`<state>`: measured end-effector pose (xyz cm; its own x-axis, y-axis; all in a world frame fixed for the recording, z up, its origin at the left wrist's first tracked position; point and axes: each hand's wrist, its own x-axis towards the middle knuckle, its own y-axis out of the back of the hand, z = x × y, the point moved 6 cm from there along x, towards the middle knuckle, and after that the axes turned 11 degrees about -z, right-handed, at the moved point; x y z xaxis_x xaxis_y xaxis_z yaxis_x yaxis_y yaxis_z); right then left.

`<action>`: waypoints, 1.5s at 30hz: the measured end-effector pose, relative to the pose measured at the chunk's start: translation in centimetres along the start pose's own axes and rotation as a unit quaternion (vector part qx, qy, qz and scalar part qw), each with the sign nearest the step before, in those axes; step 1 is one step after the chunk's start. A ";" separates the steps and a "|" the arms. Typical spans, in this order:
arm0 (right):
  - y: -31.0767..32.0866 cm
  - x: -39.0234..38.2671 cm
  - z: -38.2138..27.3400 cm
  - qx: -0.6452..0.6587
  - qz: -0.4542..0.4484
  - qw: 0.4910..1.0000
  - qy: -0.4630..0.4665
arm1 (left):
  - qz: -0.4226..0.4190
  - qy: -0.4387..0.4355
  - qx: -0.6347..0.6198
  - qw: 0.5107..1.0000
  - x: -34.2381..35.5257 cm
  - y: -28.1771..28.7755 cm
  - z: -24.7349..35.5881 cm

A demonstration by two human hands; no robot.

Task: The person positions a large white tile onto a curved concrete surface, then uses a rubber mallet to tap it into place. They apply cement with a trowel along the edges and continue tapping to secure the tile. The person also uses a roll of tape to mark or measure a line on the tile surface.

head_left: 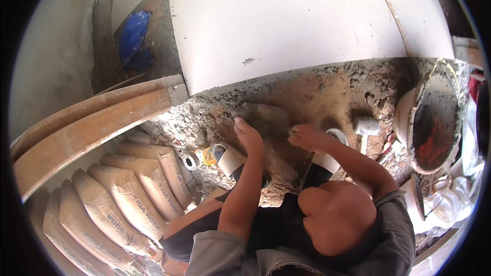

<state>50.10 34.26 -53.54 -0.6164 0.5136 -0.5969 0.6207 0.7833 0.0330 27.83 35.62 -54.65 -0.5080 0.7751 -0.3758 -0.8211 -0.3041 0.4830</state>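
Both my hands reach down to the dirt beside the white wall, between my feet. A flat grey slab-like piece (pixel 263 116), dusted with soil, lies just beyond them. My left hand (pixel 248 135) is near its left end, with the fingers stretched forward and close together. At the other end my right hand (pixel 308 137) has its fingers curled inward. What they may grip is hidden, and I cannot tell whether either hand touches the slab. To the right, a mallet (pixel 366 125) with a pale head and a light handle lies on the ground.
A large mortar-stained bucket (pixel 434 133) stands tilted at the right, near white plastic sacks (pixel 452 202). Several brown paper bags (pixel 123 199) are stacked at the left below wooden planks (pixel 97 130). A white ring-shaped roll (pixel 191 161) lies by my left foot. The white wall (pixel 307 20) rises ahead.
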 end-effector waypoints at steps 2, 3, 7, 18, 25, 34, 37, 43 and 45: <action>1.5 -3.9 0.4 -0.016 0.041 0.999 -0.008 | -0.054 -0.004 -0.030 0.998 -2.6 -2.5 2.7; 2.3 -6.0 0.8 -0.028 0.061 0.997 -0.038 | -0.087 -0.026 -0.038 0.995 -3.9 -3.9 4.4; 5.2 -17.7 0.7 0.003 0.140 0.990 -0.024 | -0.264 -0.050 -0.086 0.959 -11.9 -11.6 10.2; 4.3 -47.1 2.3 -0.230 0.593 0.686 -0.355 | -0.685 -0.419 0.202 0.560 -32.6 -25.2 20.8; 5.9 -50.1 2.4 -0.051 0.701 0.640 -0.311 | -0.548 -0.529 0.104 0.640 -23.3 -22.4 19.9; 16.2 -47.0 5.3 -0.211 0.384 0.780 -0.448 | -0.622 -0.256 0.183 0.717 -18.6 -24.8 15.5; 19.2 -43.9 7.5 -0.225 0.291 0.778 -0.509 | -0.671 -0.261 0.178 0.670 -21.2 -26.1 14.0; 17.5 -37.5 8.1 -0.233 0.206 0.839 -0.446 | -0.701 -0.324 0.295 0.563 -22.4 -23.7 12.4; 16.5 -38.9 7.7 -0.171 0.230 0.847 -0.447 | -0.681 -0.396 0.276 0.551 -21.9 -22.8 12.4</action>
<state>88.05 24.54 -35.94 0.3611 0.4416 -0.8213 0.4256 0.7056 0.5666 60.92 32.46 -47.61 0.9338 0.1409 -0.3290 0.0146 0.9034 0.4285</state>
